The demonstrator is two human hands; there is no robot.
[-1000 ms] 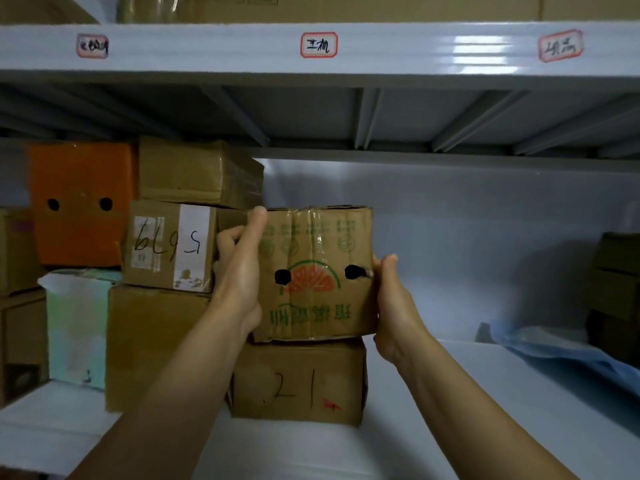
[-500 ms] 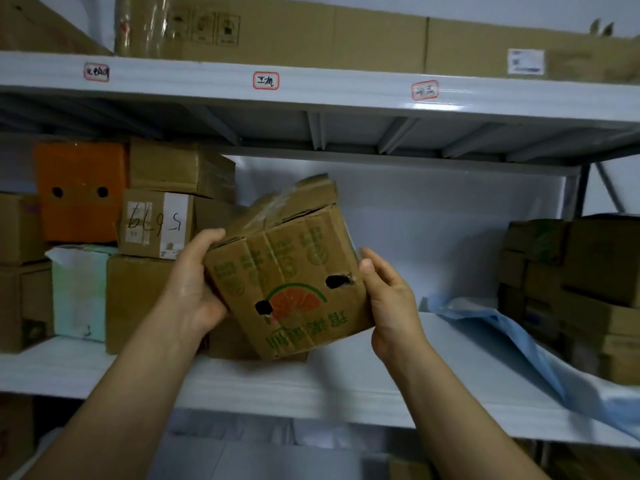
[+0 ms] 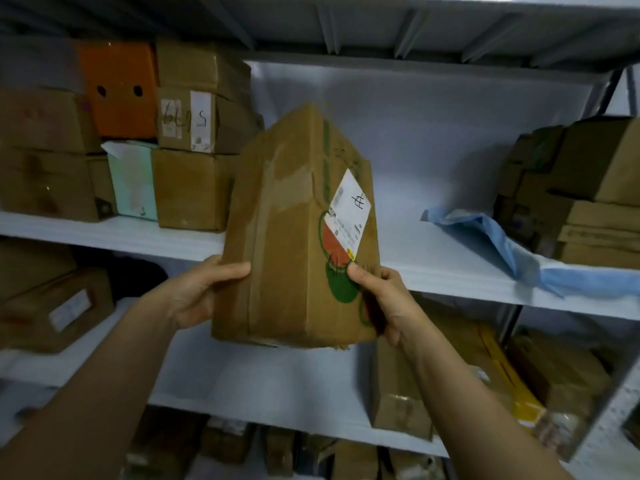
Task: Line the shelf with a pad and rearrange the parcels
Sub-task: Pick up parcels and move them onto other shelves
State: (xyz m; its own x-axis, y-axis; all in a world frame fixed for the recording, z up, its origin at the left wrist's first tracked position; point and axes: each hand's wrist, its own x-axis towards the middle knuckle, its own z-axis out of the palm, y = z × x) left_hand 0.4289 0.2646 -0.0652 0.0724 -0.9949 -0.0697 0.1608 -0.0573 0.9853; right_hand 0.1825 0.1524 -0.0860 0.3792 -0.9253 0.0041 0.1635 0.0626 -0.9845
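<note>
Left hand (image 3: 201, 292) and right hand (image 3: 381, 299) each grasp the box (image 3: 287, 237) by its lower sides, thumbs on the near face. The box is in the air, tilted, near side of the shelf (image 3: 433, 268), with its label (image 3: 349, 206) facing right. Far on the shelf: a left stack (image 3: 194, 188) with an orange box (image 3: 117, 88), and at right a blue sheet (image 3: 502, 244) under a right stack (image 3: 581, 195).

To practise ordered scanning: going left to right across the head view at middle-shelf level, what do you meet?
Orange box → hand-labelled box → held parcel → blue pad → stack of brown boxes.
</note>
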